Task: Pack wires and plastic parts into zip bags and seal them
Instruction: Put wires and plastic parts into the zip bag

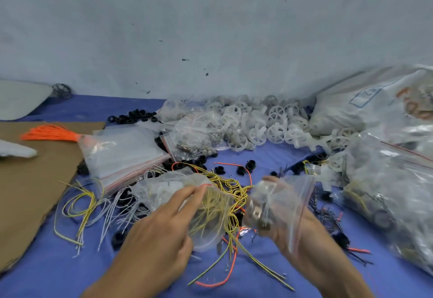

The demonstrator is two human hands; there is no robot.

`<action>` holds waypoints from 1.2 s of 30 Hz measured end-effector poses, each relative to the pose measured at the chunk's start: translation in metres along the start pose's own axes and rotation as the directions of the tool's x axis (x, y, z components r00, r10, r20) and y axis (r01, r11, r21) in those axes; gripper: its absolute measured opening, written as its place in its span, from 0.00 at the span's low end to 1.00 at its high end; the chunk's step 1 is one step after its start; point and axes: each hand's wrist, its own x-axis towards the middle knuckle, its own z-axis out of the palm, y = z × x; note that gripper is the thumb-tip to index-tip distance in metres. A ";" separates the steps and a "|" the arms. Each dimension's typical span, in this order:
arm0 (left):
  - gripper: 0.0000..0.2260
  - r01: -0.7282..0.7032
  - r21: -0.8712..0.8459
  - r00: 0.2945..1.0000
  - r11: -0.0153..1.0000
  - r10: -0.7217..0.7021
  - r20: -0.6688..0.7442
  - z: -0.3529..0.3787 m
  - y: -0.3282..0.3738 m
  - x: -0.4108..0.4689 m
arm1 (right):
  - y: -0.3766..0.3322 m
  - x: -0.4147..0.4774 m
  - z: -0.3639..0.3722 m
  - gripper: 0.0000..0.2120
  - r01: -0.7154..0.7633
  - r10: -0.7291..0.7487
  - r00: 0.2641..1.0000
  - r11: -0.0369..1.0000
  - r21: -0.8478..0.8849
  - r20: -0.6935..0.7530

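Note:
My left hand (164, 225) pinches the red-lined rim of a clear zip bag (208, 218) that lies on a tangle of yellow-green wires (232, 187). My right hand (290, 234) grips a second clear zip bag (281, 201) with small metal and plastic parts in it, held just above the blue table cover (262, 157). Its red zip strip runs down the bag's right side. Loose white wires (112, 211), orange wires (232, 262) and black plastic rings (248, 166) lie around both hands.
A stack of empty zip bags (126, 152) lies at the left next to an orange wire bundle (49, 133) on brown cardboard (30, 192). White plastic wheels (257, 122) are heaped at the back. Large filled bags (393, 180) crowd the right side.

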 end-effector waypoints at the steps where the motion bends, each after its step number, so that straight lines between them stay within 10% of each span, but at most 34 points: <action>1: 0.43 0.001 0.045 0.999 0.999 -0.003 0.036 -0.001 0.003 -0.002 | 0.012 -0.009 0.007 0.30 -0.033 0.034 0.999 0.999 0.029 -0.017; 9: 0.41 -0.108 0.080 0.992 0.991 0.103 0.068 0.021 0.015 -0.010 | 0.075 0.003 0.059 0.18 -0.187 0.214 0.973 0.953 0.239 -0.091; 16: 0.46 -0.163 0.100 0.987 0.982 0.162 0.011 0.023 0.009 -0.013 | 0.075 0.034 0.090 0.11 -0.091 -0.010 0.977 0.884 -0.459 -0.212; 19: 0.46 -0.171 0.116 0.985 0.978 0.174 -0.017 0.017 0.010 -0.015 | 0.101 0.027 0.105 0.31 -0.182 0.078 0.983 0.413 -0.892 -0.165; 21: 0.46 -0.171 0.125 0.984 0.977 0.176 -0.025 0.016 0.010 -0.016 | 0.111 0.019 0.147 0.36 -0.200 0.033 0.978 -0.137 -0.970 -0.206; 24: 0.46 -0.170 0.132 0.983 0.976 0.177 -0.039 0.014 0.007 -0.018 | 0.103 0.033 0.144 0.33 -0.204 -0.056 0.978 -0.431 -0.879 -0.200; 27: 0.44 -0.167 0.153 0.984 0.974 0.174 -0.039 0.010 0.007 -0.023 | 0.105 0.044 0.127 0.37 -0.462 -0.489 0.843 -0.450 -0.764 -0.222; 28: 0.43 -0.176 0.168 0.982 0.970 0.185 -0.042 0.011 0.008 -0.025 | 0.102 0.035 0.140 0.35 -0.371 -0.382 0.889 -0.283 -0.885 -0.251; 30: 0.37 -0.188 0.143 0.976 0.972 0.201 -0.082 0.012 0.009 -0.032 | 0.119 0.015 0.152 0.27 -0.271 -0.332 0.933 -0.393 -0.879 -0.139; 33: 0.22 -0.201 0.097 0.962 0.975 0.215 -0.167 0.018 0.005 -0.043 | 0.088 0.002 0.085 0.14 0.136 -0.057 0.987 -0.200 -0.970 0.150; 35: 0.14 -0.210 0.197 0.954 0.958 0.245 -0.171 0.025 -0.002 -0.049 | 0.064 -0.010 0.034 0.14 0.120 -0.238 0.962 -0.074 -0.990 0.134; 36: 0.12 -0.224 0.254 0.950 0.941 0.269 -0.159 0.029 -0.007 -0.051 | 0.060 -0.013 0.018 0.24 0.070 -0.281 0.953 -0.172 -0.983 0.117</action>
